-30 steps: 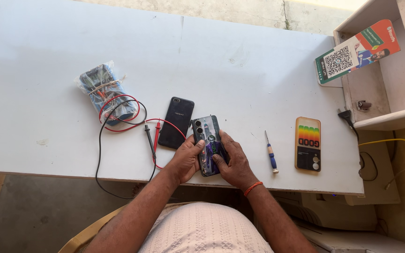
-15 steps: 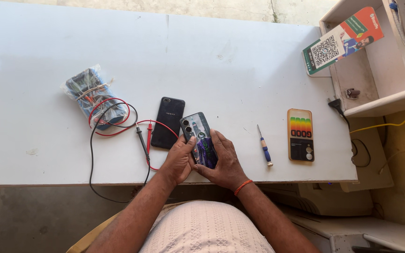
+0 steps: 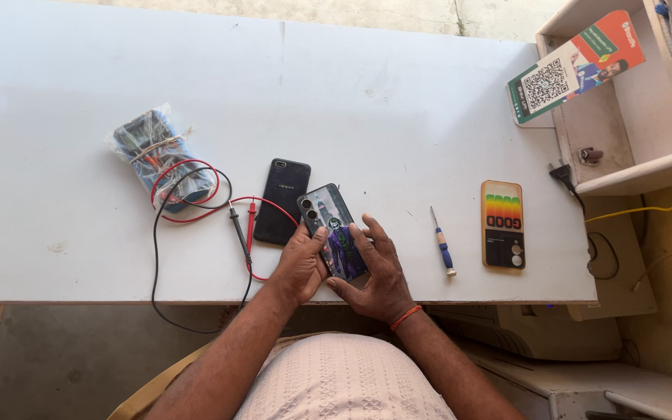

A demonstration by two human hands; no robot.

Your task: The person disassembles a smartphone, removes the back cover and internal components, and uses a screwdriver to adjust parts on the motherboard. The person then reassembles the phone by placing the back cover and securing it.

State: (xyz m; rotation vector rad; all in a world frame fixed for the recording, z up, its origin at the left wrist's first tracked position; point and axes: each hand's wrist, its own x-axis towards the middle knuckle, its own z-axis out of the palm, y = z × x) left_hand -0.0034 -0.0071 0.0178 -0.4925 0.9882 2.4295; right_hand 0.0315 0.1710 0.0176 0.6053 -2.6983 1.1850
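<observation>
I see both hands closed around one phone with a picture-printed back (image 3: 334,232) at the near edge of the white counter (image 3: 398,109). The left hand (image 3: 299,264) grips its left edge with the thumb pressed near the camera cluster, fingers curled under. The right hand (image 3: 379,272) holds the lower right side, fingers laid flat across the back and thumb tucked at the bottom corner. The phone lies back-up, tilted diagonally, its top corner just beside a black phone (image 3: 282,201) that rests flat on the counter.

To the left, red and black probe leads (image 3: 239,225) lie on the counter, their cables looping back to a multimeter wrapped in clear plastic (image 3: 161,155). To the right of my hands lies a small screwdriver with a blue and white handle (image 3: 443,243), and beyond it a phone in a rainbow-striped case (image 3: 502,224). A card with a square code (image 3: 573,66) leans on the shelf unit (image 3: 624,140) at the far right.
</observation>
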